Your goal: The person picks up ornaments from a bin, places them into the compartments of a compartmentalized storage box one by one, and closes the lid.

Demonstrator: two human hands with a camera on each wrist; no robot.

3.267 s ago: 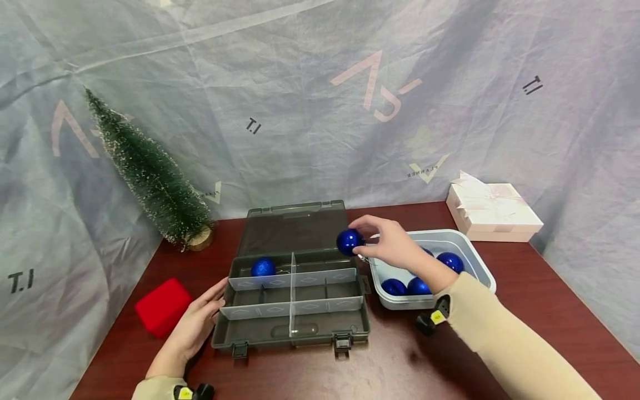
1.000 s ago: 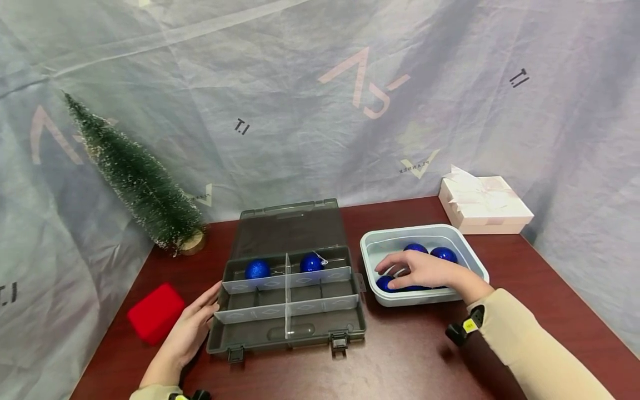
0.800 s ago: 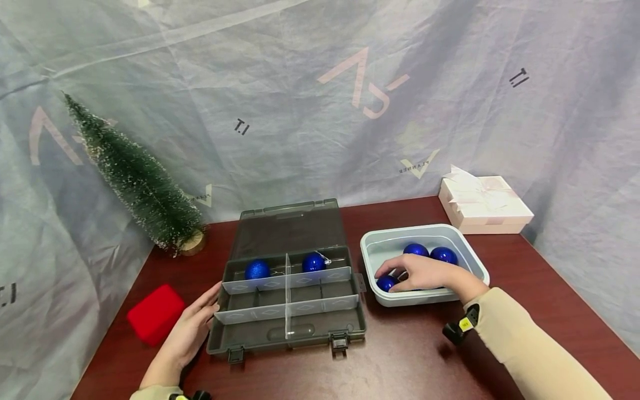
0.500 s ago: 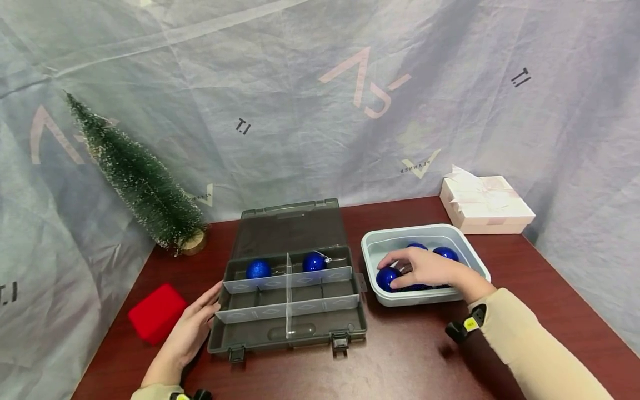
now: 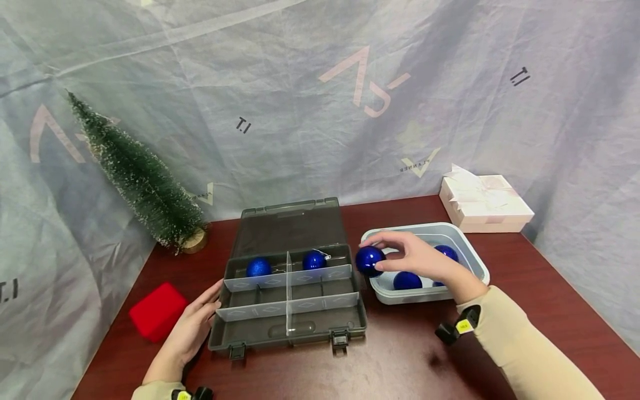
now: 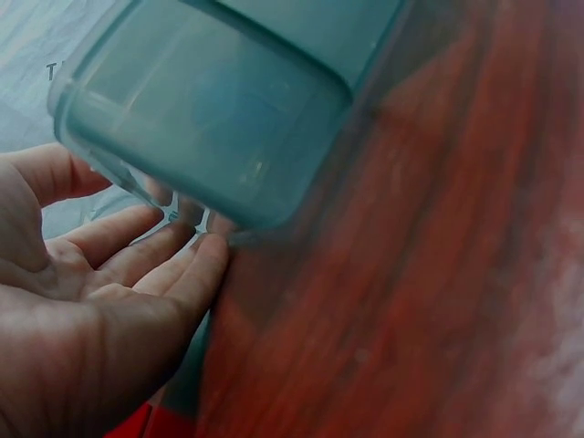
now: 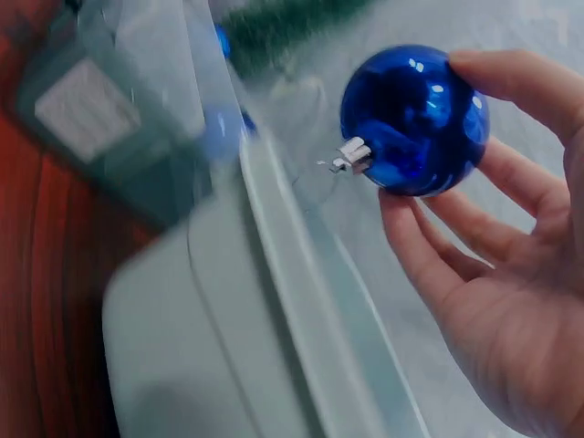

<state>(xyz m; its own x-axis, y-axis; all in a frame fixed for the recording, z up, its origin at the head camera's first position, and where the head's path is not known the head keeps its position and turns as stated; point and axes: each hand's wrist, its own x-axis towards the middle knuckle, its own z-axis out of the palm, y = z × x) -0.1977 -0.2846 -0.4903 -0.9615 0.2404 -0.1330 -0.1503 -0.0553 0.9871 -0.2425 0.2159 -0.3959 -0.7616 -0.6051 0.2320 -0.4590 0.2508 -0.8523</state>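
A glossy blue Christmas ball (image 5: 369,261) with a silver cap is pinched between the thumb and fingers of my right hand (image 5: 412,256), over the left rim of the pale plastic tub (image 5: 477,261). In the right wrist view the ball (image 7: 415,119) is lifted above the tub's edge. My left hand (image 5: 192,325) touches the left side of the grey divided case (image 5: 250,328) with fairly straight fingers, as the left wrist view also shows. A glittery blue ball (image 5: 258,267) sits in the case's back left compartment, a shiny blue ball (image 5: 314,259) in the back right one.
More blue balls (image 5: 407,280) lie in the tub, partly hidden by my right hand. A red block (image 5: 158,312) stands left of the case. Behind it is a small frosted tree (image 5: 145,178) on a wooden base. At back right sits a white gift box (image 5: 490,205) with a bow.
The second ball has gone into the back right compartment. My right hand returned to the tub, took another ball and raised it leftward over the rim. My left hand stays at the case.
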